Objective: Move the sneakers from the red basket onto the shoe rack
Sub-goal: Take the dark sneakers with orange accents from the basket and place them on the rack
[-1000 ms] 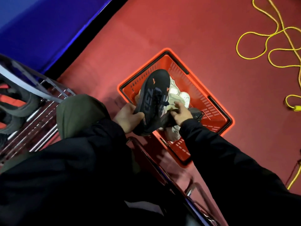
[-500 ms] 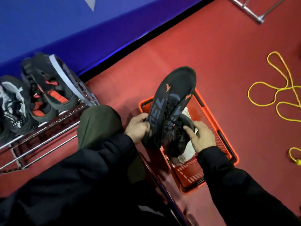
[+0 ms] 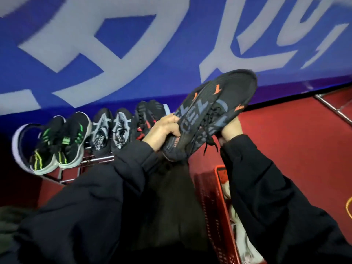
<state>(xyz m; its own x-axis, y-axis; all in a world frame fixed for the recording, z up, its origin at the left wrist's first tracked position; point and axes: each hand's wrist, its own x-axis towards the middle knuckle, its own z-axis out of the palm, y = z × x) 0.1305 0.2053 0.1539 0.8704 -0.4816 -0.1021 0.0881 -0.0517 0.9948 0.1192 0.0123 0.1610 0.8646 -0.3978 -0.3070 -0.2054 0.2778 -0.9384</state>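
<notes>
Both hands hold up a pair of black sneakers [image 3: 211, 113] with orange marks and grey-blue lettering, pressed side by side, toes pointing up and to the right. My left hand [image 3: 164, 131] grips the left shoe near its heel. My right hand [image 3: 229, 130] supports the right shoe from the right and below. The pair hangs in the air just right of the shoe rack [image 3: 95, 161], above my lap. The red basket [image 3: 219, 199] stands on the floor at lower right, partly hidden by my right sleeve, with something white [image 3: 240, 231] still inside.
The metal rack holds three pairs: black with green stripes [image 3: 61, 141], black with grey [image 3: 111, 130], black with red [image 3: 147, 119]. A blue wall banner with white lettering [image 3: 133, 54] runs behind it. A metal frame bar [image 3: 333, 109] lies on the red carpet at right.
Both hands lifted the black sneakers out of the basket and carried them up and left toward the rack. My view swung up from the basket to the rack and banner.
</notes>
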